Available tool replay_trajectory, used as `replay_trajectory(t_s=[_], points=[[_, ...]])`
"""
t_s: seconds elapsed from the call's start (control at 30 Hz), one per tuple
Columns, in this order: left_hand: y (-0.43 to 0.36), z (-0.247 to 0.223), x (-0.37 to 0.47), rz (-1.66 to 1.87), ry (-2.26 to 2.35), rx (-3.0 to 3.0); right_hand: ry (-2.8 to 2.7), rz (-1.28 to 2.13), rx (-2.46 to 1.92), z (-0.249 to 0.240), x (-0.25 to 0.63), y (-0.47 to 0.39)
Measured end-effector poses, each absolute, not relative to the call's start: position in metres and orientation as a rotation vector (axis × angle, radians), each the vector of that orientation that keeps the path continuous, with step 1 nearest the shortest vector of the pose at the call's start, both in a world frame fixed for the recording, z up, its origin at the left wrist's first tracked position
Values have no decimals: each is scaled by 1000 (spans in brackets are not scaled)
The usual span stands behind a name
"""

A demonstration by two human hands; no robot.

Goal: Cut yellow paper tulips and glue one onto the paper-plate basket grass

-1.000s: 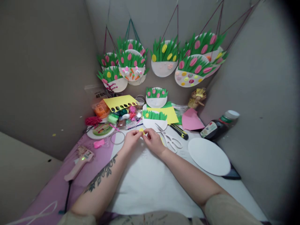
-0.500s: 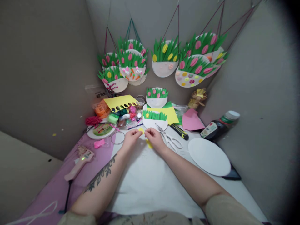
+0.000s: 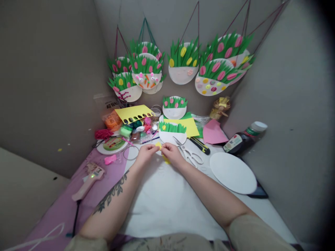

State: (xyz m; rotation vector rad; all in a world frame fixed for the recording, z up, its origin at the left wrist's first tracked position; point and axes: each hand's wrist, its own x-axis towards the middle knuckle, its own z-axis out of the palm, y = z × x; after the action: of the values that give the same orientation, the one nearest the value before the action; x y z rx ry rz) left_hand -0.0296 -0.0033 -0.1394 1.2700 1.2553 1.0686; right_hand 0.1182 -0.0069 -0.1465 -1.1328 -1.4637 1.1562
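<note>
Between my two hands is a small yellow paper piece (image 3: pixel 158 144). My left hand (image 3: pixel 147 153) pinches it from the left, and the fingertips of my right hand (image 3: pixel 172 153) close on its right edge. More yellow paper (image 3: pixel 166 160) lies on the white table covering under my right hand, partly hidden by it. Just beyond the hands rests a white half-plate basket (image 3: pixel 172 137) with green paper grass and one yellow flower. White-handled scissors (image 3: pixel 190 153) lie against the right side of my right hand.
A glue gun (image 3: pixel 90 181) lies at the left. Yellow paper with cut-out holes (image 3: pixel 134 114) sits over clay packets at the back left. To the right are a box cutter (image 3: pixel 200 145), a white paper plate (image 3: pixel 233 173) and a dark bottle (image 3: pixel 246 137). Finished baskets (image 3: pixel 183 75) hang behind.
The fingertips of my right hand have come a little closer to the left ones on the yellow piece. The whole view has shifted slightly; the other things lie as before.
</note>
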Motion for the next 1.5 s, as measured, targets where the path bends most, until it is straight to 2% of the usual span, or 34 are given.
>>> replay_trajectory(t_s=[0.2,0.4,1.0,1.33,1.5], points=[[-7,-133,-29,1087,1261,1272,-1432,948,-1072,-145,119,-7],[-9,-127,-28,1081,1197,1271,-1647,837,-972,-138,125,-8],[-8,-126,-31,1040,1234,1359,-1769,774,-950,-137,131,-7],[-7,-130,-31,1069,1224,1371,-1693,885,-986,-136,130,-8],[-6,-132,-30,1125,1275,1344,-1500,1174,-1033,-139,127,-8]])
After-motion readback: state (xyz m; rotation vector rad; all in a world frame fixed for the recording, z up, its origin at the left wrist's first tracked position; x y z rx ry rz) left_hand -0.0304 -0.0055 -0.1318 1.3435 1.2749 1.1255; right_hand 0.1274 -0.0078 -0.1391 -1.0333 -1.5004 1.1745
